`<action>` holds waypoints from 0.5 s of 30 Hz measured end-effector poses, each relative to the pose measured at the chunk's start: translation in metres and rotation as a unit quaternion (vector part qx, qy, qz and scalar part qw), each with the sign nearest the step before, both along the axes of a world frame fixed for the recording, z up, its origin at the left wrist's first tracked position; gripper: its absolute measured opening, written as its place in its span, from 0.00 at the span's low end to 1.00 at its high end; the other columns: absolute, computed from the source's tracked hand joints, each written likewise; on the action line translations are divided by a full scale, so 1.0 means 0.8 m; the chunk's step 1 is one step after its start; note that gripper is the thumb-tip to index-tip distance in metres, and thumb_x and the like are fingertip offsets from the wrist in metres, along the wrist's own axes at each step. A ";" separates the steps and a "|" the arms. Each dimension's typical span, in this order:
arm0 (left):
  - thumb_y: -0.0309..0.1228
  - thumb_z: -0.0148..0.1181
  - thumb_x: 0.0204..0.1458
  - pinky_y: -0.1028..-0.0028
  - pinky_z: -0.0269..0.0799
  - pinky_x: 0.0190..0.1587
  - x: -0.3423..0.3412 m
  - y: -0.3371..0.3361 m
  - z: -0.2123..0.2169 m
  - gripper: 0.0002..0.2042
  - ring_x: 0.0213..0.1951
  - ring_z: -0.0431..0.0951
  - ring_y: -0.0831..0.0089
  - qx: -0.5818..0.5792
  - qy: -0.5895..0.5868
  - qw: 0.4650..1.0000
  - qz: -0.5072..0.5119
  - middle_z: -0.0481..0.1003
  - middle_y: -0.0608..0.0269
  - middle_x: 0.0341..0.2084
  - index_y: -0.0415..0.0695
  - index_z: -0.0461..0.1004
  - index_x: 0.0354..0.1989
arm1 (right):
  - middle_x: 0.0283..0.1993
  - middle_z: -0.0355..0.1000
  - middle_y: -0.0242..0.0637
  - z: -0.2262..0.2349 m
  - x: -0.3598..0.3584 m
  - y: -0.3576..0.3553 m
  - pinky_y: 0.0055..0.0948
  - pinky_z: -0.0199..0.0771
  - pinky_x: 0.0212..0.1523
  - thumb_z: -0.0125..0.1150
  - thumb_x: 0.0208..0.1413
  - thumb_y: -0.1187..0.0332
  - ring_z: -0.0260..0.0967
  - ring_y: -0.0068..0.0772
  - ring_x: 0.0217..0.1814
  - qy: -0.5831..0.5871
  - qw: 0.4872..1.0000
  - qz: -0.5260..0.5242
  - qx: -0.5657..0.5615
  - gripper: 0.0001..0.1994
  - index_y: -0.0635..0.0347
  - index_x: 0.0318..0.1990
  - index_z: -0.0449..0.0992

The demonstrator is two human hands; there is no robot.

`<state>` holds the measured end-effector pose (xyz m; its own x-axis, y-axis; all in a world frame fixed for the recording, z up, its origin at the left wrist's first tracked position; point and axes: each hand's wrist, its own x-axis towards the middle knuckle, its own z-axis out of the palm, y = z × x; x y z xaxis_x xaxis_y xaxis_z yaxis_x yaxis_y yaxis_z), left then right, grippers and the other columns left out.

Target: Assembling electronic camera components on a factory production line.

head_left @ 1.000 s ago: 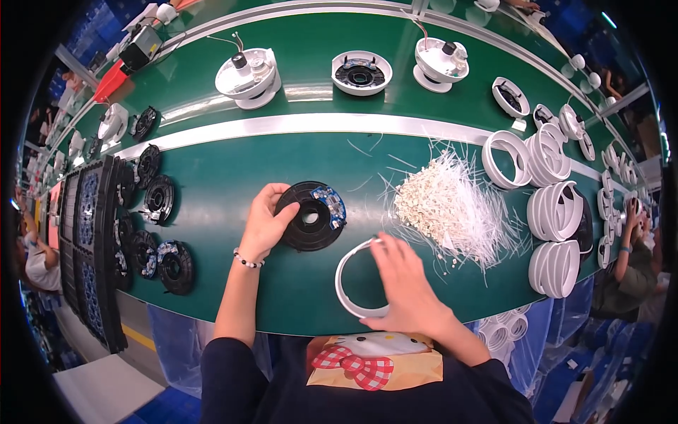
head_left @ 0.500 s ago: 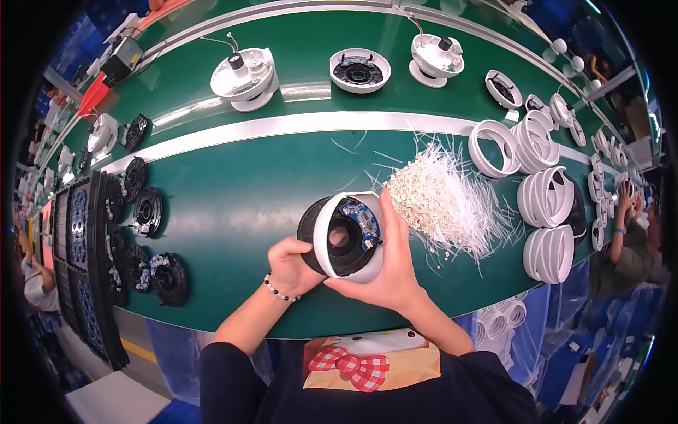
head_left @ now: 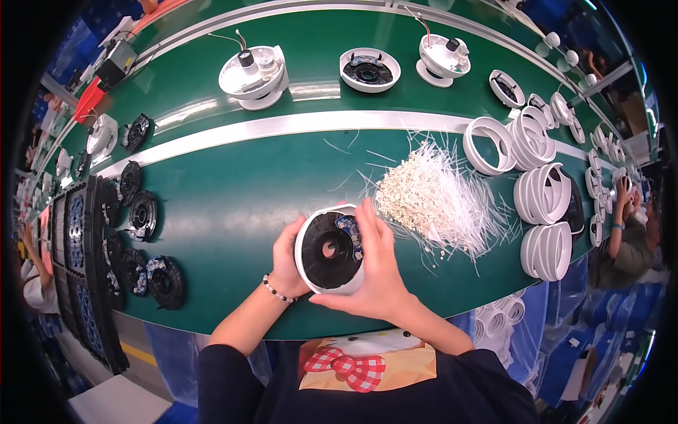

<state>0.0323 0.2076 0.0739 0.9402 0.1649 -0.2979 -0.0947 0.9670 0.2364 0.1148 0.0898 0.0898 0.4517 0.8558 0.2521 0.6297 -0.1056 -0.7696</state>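
Observation:
Both my hands hold a white ring-shaped plastic housing (head_left: 301, 267) over the near part of the green bench. Inside it sits a round black plastic base (head_left: 321, 265) with a hole in its middle and a blue circuit board (head_left: 349, 230) along its upper right. My left hand (head_left: 287, 260) is closed round the housing's left side, its fingers partly hidden behind. On the right side, my right hand (head_left: 374, 272) grips the rim, with fingers at the top and thumb below. The housing is tilted, its opening turned toward me.
A heap of white strips with small connectors (head_left: 431, 194) lies right of my hands. White rings (head_left: 547, 251) stand stacked farther right. Black bases with boards (head_left: 166, 283) lie at left beside a black tray (head_left: 78, 261). White fan-like assemblies (head_left: 253, 79) stand across the metal rail (head_left: 282, 126).
The black base, which stuck out to the left of the white housing, now sits within its rim. My hands have moved slightly left and turned the housing more face-up.

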 end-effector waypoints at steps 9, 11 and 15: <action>0.58 0.25 0.50 0.64 0.64 0.50 -0.005 0.004 -0.018 0.34 0.47 0.67 0.62 0.009 0.013 1.000 -0.023 0.66 0.54 0.47 0.41 0.59 0.52 | 0.58 0.43 0.62 0.001 0.014 0.007 0.48 0.50 0.52 0.73 0.18 0.53 0.46 0.59 0.56 -0.058 0.998 0.025 -0.016 0.56 0.72 0.56 0.45; 0.64 0.24 0.47 0.62 0.62 0.51 -0.009 0.009 -0.023 0.39 0.49 0.66 0.60 -0.014 -0.010 0.999 -0.040 0.64 0.53 0.48 0.42 0.58 0.53 | 0.58 0.45 0.58 0.012 0.021 0.012 0.47 0.52 0.51 0.72 0.17 0.53 0.48 0.56 0.56 -0.082 0.992 0.087 -0.040 0.56 0.72 0.56 0.46; 0.68 0.27 0.42 0.60 0.61 0.52 -0.017 0.011 -0.026 0.42 0.51 0.64 0.60 0.017 -0.008 0.999 -0.026 0.62 0.52 0.50 0.43 0.56 0.55 | 0.58 0.47 0.56 0.016 0.028 0.018 0.45 0.53 0.50 0.71 0.17 0.52 0.48 0.54 0.55 -0.079 0.989 0.120 -0.044 0.56 0.72 0.56 0.47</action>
